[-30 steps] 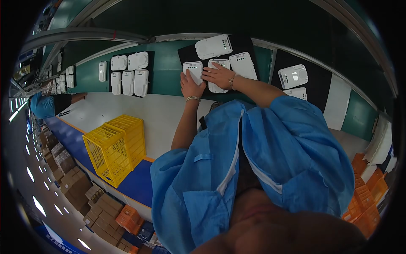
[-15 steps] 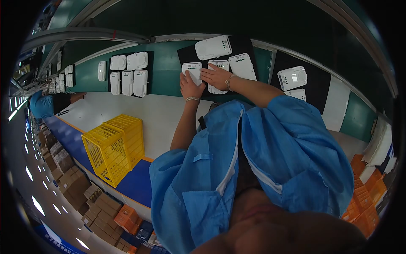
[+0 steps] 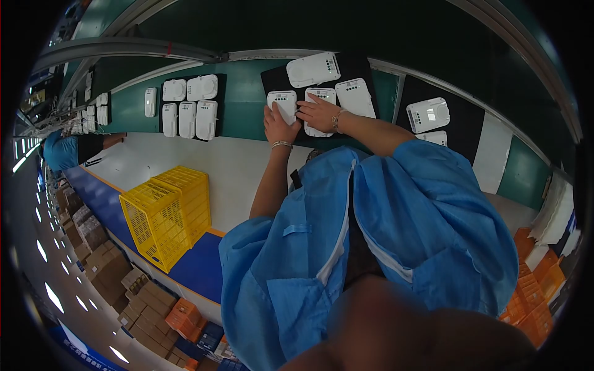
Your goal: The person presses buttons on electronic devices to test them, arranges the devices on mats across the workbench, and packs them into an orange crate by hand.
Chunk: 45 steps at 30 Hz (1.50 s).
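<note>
Two white plastic devices with small dark-green dots and a printed label lie side by side on a black mat [image 3: 272,79]. My left hand [image 3: 281,128] is on the lower part of the left white device [image 3: 284,99], fingers along its left edge and thumb to the right. Across the neighbouring white device [image 3: 324,94] lies my right hand [image 3: 318,113], fingers stretched leftward, tips close to the left device's right edge. Whether those tips touch it is too small to tell. A larger white device [image 3: 313,69] sits behind, and another white unit [image 3: 356,97] rests to the right.
Several white units [image 3: 187,109] stand in rows on the green belt [image 3: 241,105] to the left. Another white device [image 3: 428,115] lies on a right-hand mat. A yellow crate [image 3: 167,216] is near my left side. A person in blue [image 3: 60,152] works far left.
Both hands stay at the same two devices. My right fingertips have shifted very slightly to the right; the devices show no clear movement.
</note>
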Motion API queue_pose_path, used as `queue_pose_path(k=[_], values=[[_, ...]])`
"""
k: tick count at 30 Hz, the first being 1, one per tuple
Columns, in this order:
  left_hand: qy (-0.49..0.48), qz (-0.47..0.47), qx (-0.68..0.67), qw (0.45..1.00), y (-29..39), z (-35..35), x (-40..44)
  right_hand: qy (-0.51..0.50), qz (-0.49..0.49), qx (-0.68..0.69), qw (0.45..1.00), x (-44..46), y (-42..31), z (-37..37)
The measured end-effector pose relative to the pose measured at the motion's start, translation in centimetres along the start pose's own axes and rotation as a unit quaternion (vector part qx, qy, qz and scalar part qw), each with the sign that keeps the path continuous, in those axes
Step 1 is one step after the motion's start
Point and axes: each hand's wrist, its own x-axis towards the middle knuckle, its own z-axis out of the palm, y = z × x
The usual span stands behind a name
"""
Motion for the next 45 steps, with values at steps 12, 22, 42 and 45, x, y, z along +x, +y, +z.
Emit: queue_pose_path(k=[12, 22, 42, 45], values=[[-0.041, -0.054, -0.359, 0.931, -4.4, -0.9, 1.4, 0.22, 0.231, 0.219, 0.922, -3.8, 0.4, -0.3], [-0.298, -0.074, -0.867, 0.393, -2.2, -11.2, -1.8, 0.316, 0.282, 0.318, 0.848, -8.1, -0.2, 0.0], [0.012, 0.061, -0.076, 0.995, -0.7, 2.1, -0.5, 0.408, 0.527, 0.216, 0.714, -32.6, 0.4, 0.2], [-0.002, 0.069, -0.059, 0.996, -1.3, 1.4, -0.9, 0.428, 0.56, 0.119, 0.699, -37.9, 0.0, 2.8]])
